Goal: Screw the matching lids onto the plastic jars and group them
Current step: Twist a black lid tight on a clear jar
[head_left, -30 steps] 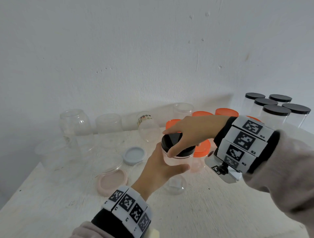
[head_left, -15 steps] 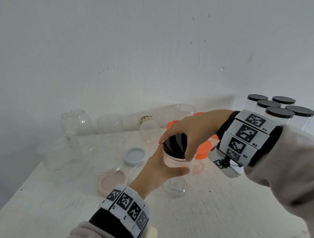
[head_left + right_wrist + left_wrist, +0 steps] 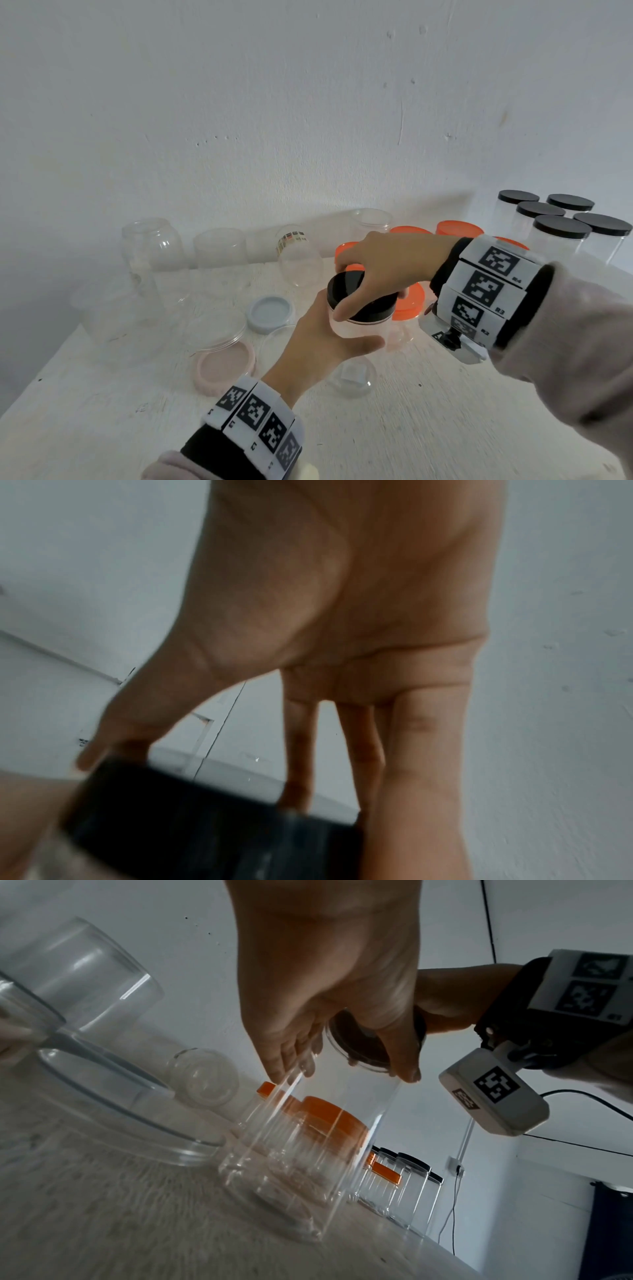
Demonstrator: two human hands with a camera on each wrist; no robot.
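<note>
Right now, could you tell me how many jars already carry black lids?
6: five black-lidded jars grouped at the far right; one, the held jar, between both hands. Others may be hidden.

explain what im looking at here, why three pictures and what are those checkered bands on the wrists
No machine here: a person is working with bare hands. The checkered wristbands carry small cameras. One picture comes from a head camera looking down at the white table; the other two look along each hand from the wrists.

The left hand grips a clear plastic jar that stands on the table, while the right hand grips its round black lid from above.

On the table lie open clear jars, a pale blue lid, a pink lid, orange-lidded jars, and, far right, black-lidded jars.
</note>
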